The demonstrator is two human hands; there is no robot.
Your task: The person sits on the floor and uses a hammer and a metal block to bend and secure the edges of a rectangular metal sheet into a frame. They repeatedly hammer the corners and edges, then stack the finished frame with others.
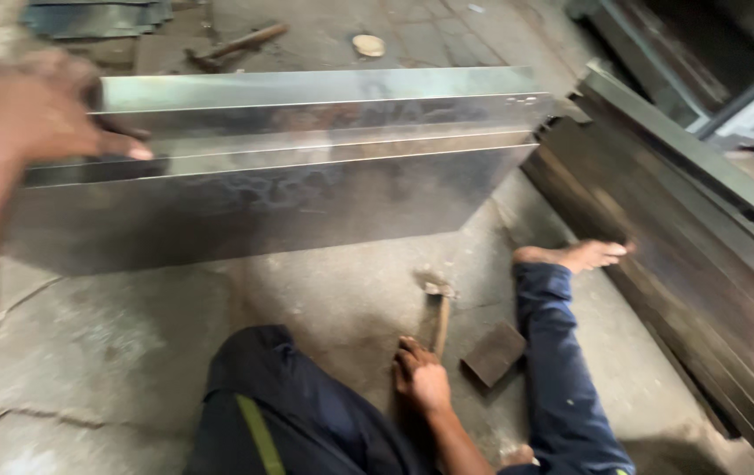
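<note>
Metal box (306, 167), long and shiny, stands on the floor (104, 352) in front of the person. Left hand (38, 110) sits on the box's top edge at the left end, fingers curled over it and the thumb sticking out along the metal. It looks blurry. Right hand (421, 378) is low down between the legs, fingers wrapped round the wooden handle of a hammer (438, 312). The hammer head rests on the floor, near the box. A small dark block (494, 354) lies just beside the hammer. One bare foot (583, 255) points right, near a stack of dark metal frames (693, 255). Another hammer (236, 44) lies on the floor behind the box.
</note>
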